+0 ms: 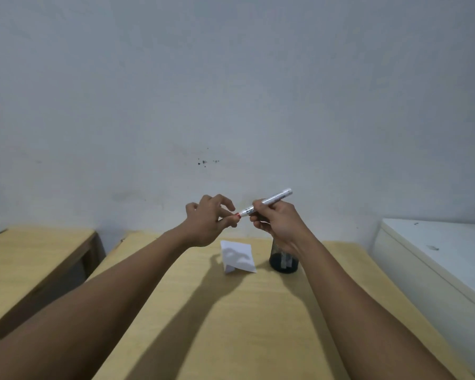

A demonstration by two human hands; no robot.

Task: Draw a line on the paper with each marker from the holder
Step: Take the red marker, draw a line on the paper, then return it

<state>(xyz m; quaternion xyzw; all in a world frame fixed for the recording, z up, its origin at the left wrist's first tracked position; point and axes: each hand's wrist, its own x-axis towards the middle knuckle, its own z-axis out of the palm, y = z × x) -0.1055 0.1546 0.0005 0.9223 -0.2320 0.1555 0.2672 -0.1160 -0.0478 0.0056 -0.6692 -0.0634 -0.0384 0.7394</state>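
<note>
My right hand (279,222) holds a white marker (272,200) by its barrel, raised above the table and tilted up to the right. My left hand (210,220) pinches the marker's red cap end (237,214) with thumb and fingertips. Below the hands, a small folded white paper (237,257) lies on the wooden table (217,325). To the right of the paper stands a dark mesh holder (283,263), partly hidden by my right wrist, with a pale marker showing through its wall.
A second wooden table (30,259) stands to the left across a narrow gap. A white cabinet top (436,250) sits at the right. A pale wall (231,91) rises directly behind the tables.
</note>
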